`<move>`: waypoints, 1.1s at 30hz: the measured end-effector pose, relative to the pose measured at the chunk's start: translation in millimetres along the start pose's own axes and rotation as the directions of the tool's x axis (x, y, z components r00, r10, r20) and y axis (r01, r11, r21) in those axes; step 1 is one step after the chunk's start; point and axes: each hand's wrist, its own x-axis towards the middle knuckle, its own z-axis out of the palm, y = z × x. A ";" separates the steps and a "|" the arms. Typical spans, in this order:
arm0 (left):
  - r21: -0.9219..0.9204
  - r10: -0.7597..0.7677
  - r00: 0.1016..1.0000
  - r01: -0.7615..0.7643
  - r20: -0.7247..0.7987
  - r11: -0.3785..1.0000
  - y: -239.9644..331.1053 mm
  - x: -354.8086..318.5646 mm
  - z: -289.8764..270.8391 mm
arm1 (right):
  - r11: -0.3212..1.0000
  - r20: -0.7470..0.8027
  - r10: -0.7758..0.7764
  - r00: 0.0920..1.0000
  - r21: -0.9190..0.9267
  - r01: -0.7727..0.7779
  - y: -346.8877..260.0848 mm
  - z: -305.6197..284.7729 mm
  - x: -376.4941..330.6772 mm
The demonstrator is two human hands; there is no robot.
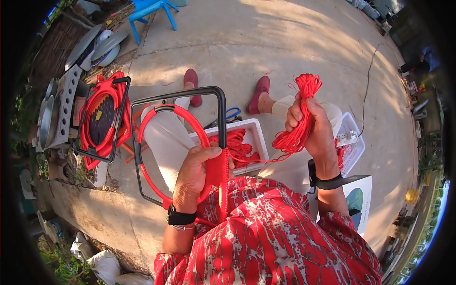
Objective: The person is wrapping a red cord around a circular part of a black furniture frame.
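My left hand (195,167) is closed on a black metal frame (221,111) whose inner ring (190,118) is partly wrapped in red. A red woven strip (223,190) runs down from its thumb beside the frame's edge. Raised on the right, my right hand (313,121) grips a bundle of red cord (308,88) round its middle, with both looped ends sticking out. One strand stretches from the bundle leftward to the wrapped frame. Below and between the hands stands a white foam box (259,142) with more red cord (237,147) inside.
At left, several red-wrapped frames (102,116) lie stacked. Blue-handled scissors (232,113) rest behind the foam box. A second white container (351,152) and a white printed box (363,199) stand right of my leg. A blue plastic chair (148,9) is far off on the concrete floor (228,42).
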 end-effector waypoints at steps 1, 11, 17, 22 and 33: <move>0.000 -0.013 1.000 0.013 0.004 1.000 0.6 -0.7 0.4 | 0.991 -0.133 -0.114 0.985 0.059 0.123 -3.3 -1.0 2.4; -0.058 0.056 0.994 -0.051 0.090 0.997 2.0 -7.8 8.6 | 0.847 -0.041 -0.016 0.999 -0.531 -0.008 31.5 6.8 19.3; -0.011 0.042 0.997 -0.041 0.060 0.999 1.5 -7.4 18.6 | 0.849 0.306 -0.034 0.952 -0.494 0.189 77.0 46.1 19.7; -0.009 0.081 0.996 -0.081 0.045 0.997 1.3 -9.2 20.3 | 0.961 0.225 0.068 0.972 -0.278 -0.003 81.1 44.8 10.1; 0.035 0.107 0.994 -0.107 -0.002 0.994 0.8 -2.2 17.8 | 0.621 0.328 -0.332 0.884 -0.630 0.467 75.0 35.3 -9.6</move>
